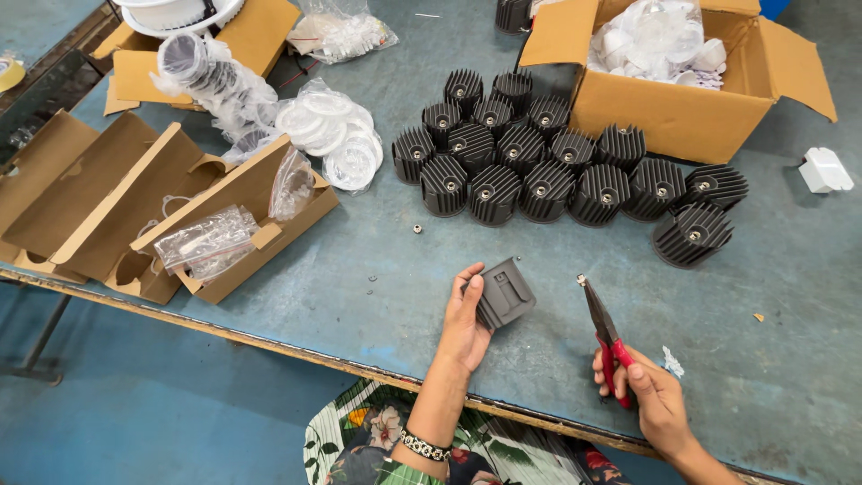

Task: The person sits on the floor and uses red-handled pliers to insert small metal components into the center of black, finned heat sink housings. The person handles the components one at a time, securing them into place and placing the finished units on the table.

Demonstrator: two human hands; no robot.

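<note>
Dark-grey finned heat sink (505, 293) sits gripped in the left hand (464, 325) above the table edge; the right hand (648, 388) is closed round red-handled pliers (604, 334). Behind, seventeen or so heat sinks (548, 162) stand clustered, seemingly fitted.

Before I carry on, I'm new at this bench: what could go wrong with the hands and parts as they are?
1. The right hand holds the pliers with a small piece at the tips; it may drop and be lost on the table.
2. The left hand grips the dark housing by one edge only, so it could slip.
3. A loose nut and small bits lie nearby; a sweep of the arm might scatter them.
</note>
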